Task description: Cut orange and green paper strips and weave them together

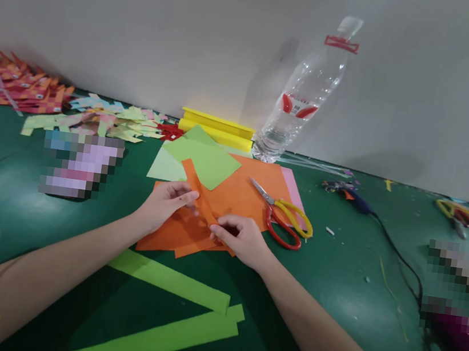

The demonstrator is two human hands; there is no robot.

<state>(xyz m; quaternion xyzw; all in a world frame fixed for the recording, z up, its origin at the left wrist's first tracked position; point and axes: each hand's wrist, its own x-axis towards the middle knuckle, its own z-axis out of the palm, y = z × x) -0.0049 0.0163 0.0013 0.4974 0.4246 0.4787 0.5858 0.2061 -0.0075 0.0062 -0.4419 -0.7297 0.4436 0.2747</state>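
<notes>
Both my hands work an orange paper sheet (198,191) lifted off a stack of orange sheets (245,191) on the green table. My left hand (165,204) holds the sheet's left side, thumb and fingers closed on it. My right hand (239,238) pinches the sheet's lower right edge. The sheet is bent into a fold between the hands. Light green paper squares (204,157) lie just behind the orange stack. Scissors (283,213) with red and yellow handles rest on the stack to the right of my right hand.
Two light green paper strips (165,304) lie near me. A clear plastic bottle (302,101) and a yellow box (217,127) stand by the wall. Woven paper pieces (95,120) and red ones (17,83) pile at left. A glue gun (354,200) with black cable lies right.
</notes>
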